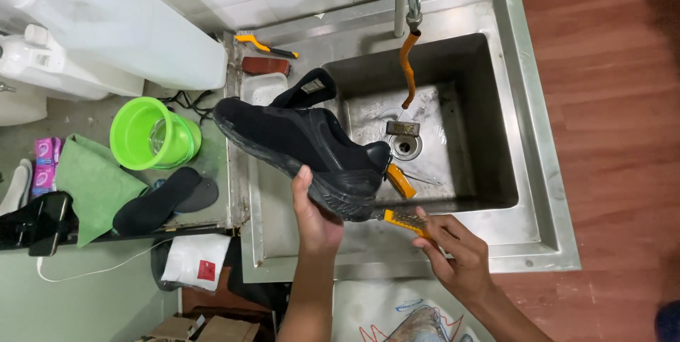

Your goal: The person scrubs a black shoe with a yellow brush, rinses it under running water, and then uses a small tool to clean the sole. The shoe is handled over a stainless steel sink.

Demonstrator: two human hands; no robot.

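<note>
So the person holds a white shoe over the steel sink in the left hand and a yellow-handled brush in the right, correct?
Not quite: the head view shows the shoe is black, not white. The left hand does hold it over the steel sink, and the right hand holds the yellow-handled brush.

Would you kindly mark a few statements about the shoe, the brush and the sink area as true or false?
1. The left hand holds a black shoe over the steel sink. True.
2. The right hand holds a sponge. False: it holds a brush with an orange handle against the shoe's sole.
3. A green bucket stands left of the sink. True.
4. The shoe is white. False: it is black.
5. Black insoles lie in the sink basin. False: they lie on the counter near the green cloth.
</note>
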